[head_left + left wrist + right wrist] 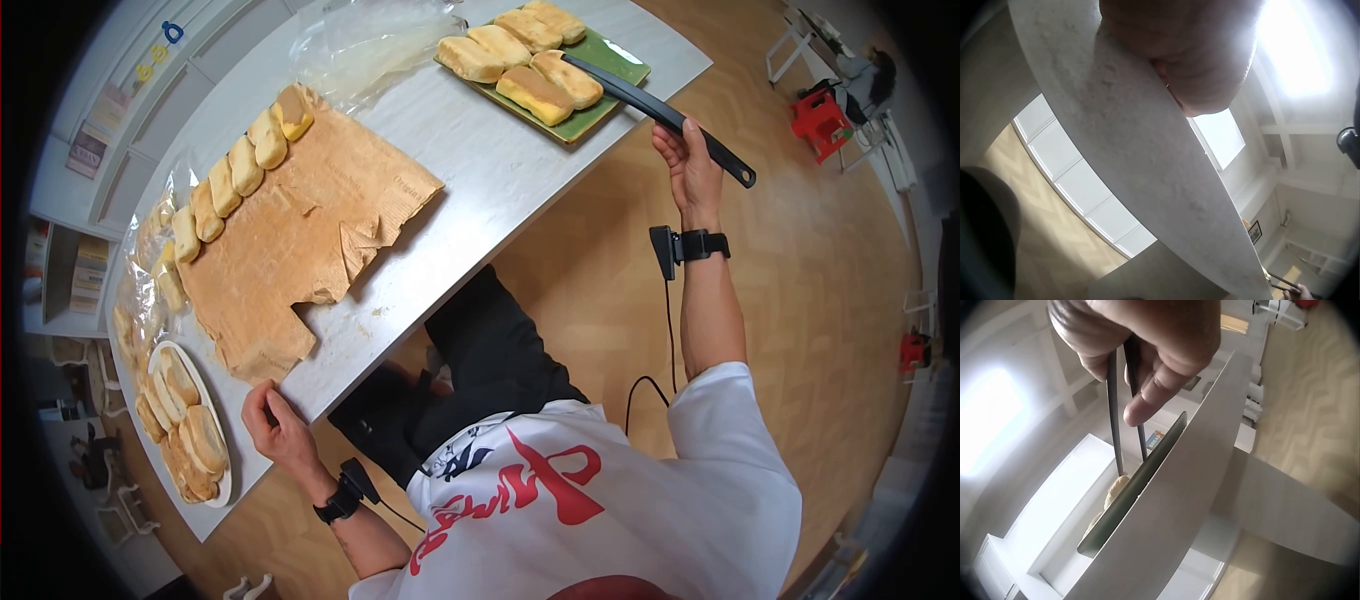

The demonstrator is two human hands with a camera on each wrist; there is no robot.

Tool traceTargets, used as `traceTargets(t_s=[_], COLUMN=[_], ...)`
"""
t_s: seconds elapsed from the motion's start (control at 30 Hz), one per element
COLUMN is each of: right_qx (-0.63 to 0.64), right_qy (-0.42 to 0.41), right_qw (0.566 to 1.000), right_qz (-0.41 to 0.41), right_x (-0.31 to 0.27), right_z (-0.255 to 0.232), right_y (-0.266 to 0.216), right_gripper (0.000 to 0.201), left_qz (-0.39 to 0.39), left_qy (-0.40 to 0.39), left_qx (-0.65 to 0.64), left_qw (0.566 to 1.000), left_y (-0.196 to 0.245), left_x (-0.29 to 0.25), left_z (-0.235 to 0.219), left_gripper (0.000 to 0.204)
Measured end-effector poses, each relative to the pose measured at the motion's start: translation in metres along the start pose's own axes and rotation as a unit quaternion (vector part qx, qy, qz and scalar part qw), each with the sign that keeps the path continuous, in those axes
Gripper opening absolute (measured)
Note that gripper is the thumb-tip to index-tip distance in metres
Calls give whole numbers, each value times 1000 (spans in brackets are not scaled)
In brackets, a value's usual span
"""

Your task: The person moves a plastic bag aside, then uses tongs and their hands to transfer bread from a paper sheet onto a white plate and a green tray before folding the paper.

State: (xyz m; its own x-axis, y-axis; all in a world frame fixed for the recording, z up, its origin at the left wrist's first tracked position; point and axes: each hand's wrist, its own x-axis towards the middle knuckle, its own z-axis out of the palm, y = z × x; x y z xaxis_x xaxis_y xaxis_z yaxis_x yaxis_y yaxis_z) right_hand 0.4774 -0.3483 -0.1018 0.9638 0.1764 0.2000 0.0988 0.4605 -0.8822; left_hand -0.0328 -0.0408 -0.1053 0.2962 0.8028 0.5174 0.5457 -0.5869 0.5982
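My right hand [692, 170] [1163, 331] grips black tongs [665, 112] [1114, 419] over the near end of a green plate [612, 62] [1138, 487]. In the head view the tips meet the end of a filled bread roll [567, 80]; whether they pinch it is hard to tell. Beside it lies another roll [535, 95], with several more behind. My left hand [284, 434] [1191, 59] rests at the table's edge, fingers loosely curled, holding nothing visible, close to a corner of torn brown paper [285, 225].
Several rolls [244, 165] stand in a row along the paper's far edge. At the table's left end is a white oval plate [226, 480] of rolls, with clear plastic packaging [135, 290] beyond it. More clear plastic [350, 50] lies between paper and green plate.
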Motion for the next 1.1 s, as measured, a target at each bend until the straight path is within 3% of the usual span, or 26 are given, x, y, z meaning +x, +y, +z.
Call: traceTargets(t_s=[0.53,1.1], right_qx=[10,31], right_qy=[-51,-2], right_qw=[998,999], right_qz=[26,18], right_x=[26,16], right_z=[-18,-6], right_y=[3,5], right_gripper=[27,27], left_qz=[-4,-4], left_qy=[-3,-2], left_qx=[0,-2], left_qw=[1000,1000], left_y=[-2,-4], left_x=[0,0], left_z=[1,2], left_gripper=[12,12])
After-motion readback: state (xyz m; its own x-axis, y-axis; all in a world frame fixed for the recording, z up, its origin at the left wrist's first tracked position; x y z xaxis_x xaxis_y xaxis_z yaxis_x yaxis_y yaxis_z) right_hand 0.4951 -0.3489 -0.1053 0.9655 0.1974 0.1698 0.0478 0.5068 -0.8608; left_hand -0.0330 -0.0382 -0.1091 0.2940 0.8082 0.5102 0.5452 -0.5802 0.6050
